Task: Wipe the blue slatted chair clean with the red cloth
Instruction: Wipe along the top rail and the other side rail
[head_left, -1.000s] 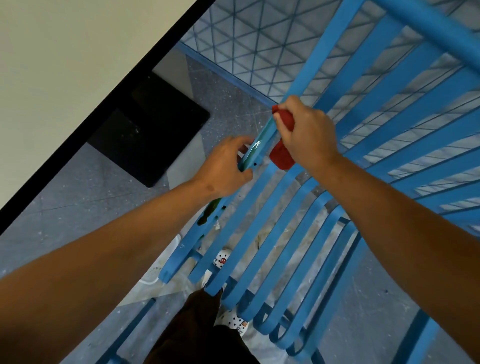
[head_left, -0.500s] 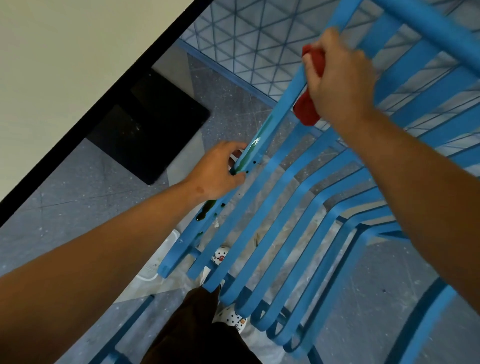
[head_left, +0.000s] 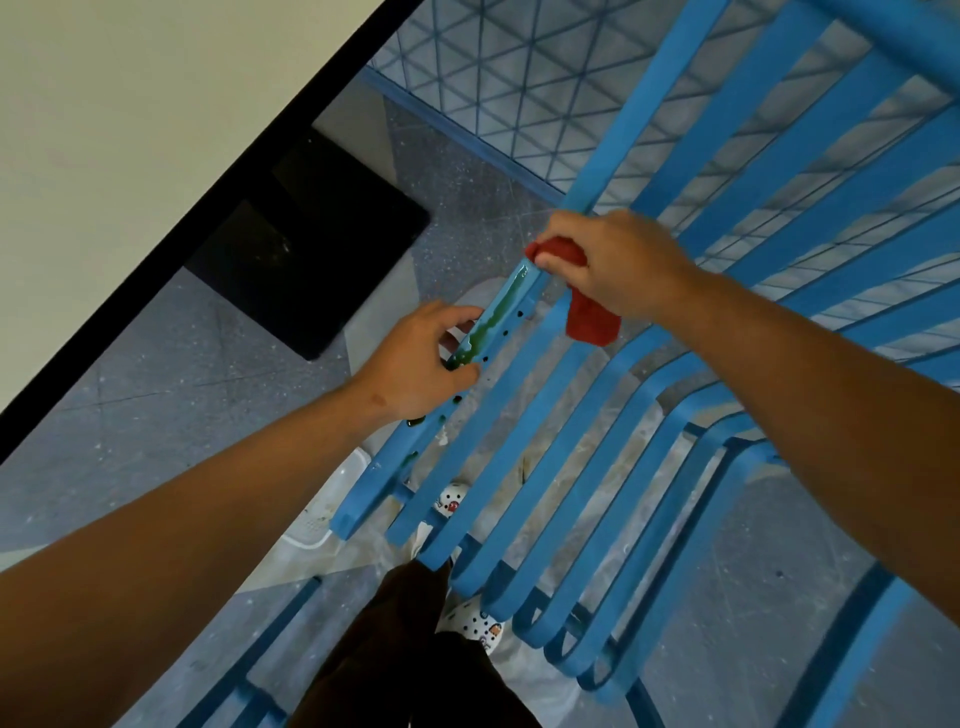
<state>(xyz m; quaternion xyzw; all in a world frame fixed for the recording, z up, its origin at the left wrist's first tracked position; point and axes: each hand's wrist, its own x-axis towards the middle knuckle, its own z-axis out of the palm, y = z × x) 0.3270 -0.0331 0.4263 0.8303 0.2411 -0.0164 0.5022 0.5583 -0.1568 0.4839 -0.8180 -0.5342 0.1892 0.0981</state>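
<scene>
R hand (head_left: 621, 270) grips the red cloth (head_left: 589, 317), fingers curled tight round it, pressing it on the outermost slat (head_left: 498, 317) of the blue slatted chair (head_left: 727, 291), approx centre frame. One end of the cloth pokes out at 10 o'clock from the fist, the rest hangs at 6 o'clock between slats. L hand (head_left: 421, 364), at 8 o'clock from the R, holds the same slat lower down, fingers wrapped over its edge.

Green liquid (head_left: 480, 338) streaks that slat btw the two hands, w/ drips further down toward 7 o'clock.

Risks, as I judge: a downward pass could push the spill onto the L hand's fingers, since they sit right in its path. Liquid may also run thru the small holes (head_left: 506, 330) in the slat side and drip to the floor (head_left: 156, 374) or onto the shoes (head_left: 470, 621) below. The bunched cloth covers little, so it may smear rather than lift.

Count: 1 chair, 1 cloth, 2 hands, 1 spill streak, 2 shoes partly seen. A pale tabletop (head_left: 130, 104) w/ dark edge fills 10 o'clock.
</scene>
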